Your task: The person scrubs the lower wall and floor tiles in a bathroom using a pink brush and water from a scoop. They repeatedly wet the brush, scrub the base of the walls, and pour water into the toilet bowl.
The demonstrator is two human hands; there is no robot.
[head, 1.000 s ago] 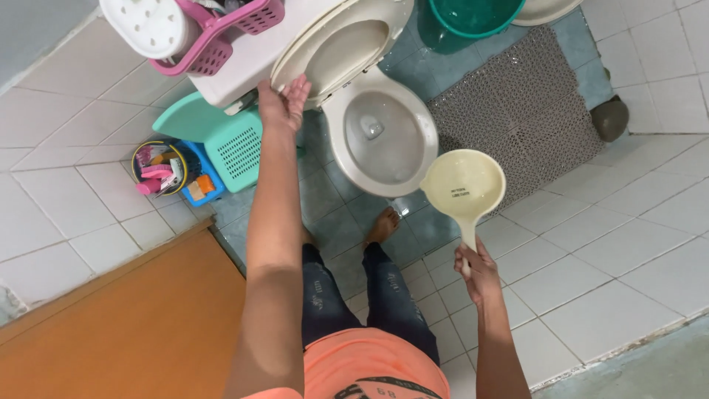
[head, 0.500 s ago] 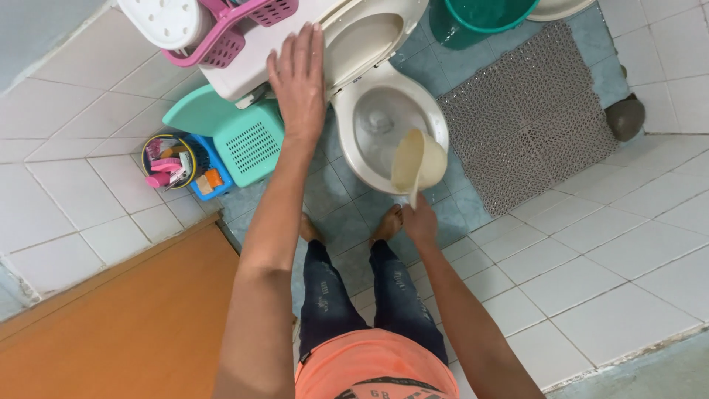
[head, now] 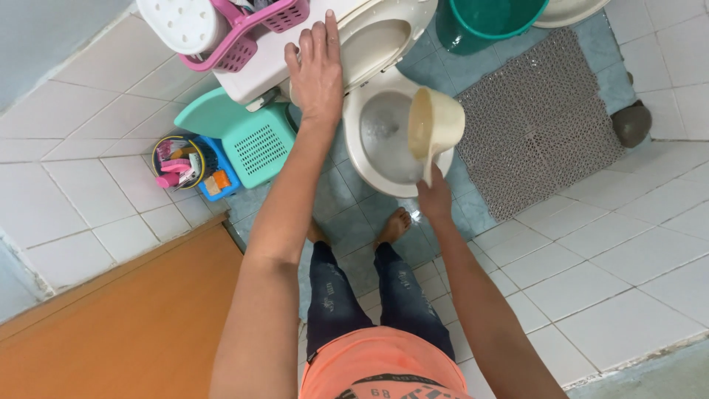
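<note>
Low in the frame your bare feet (head: 395, 224) stand on blue tiles. Just above them, your right hand (head: 434, 198) grips the handle of the cream dipper (head: 434, 122), which is tipped on its side over the toilet bowl (head: 384, 133) at centre. Higher up, your left hand (head: 316, 70) lies flat, fingers spread, on the raised toilet seat (head: 377, 37) beside the pink basket (head: 251, 29) at upper left.
</note>
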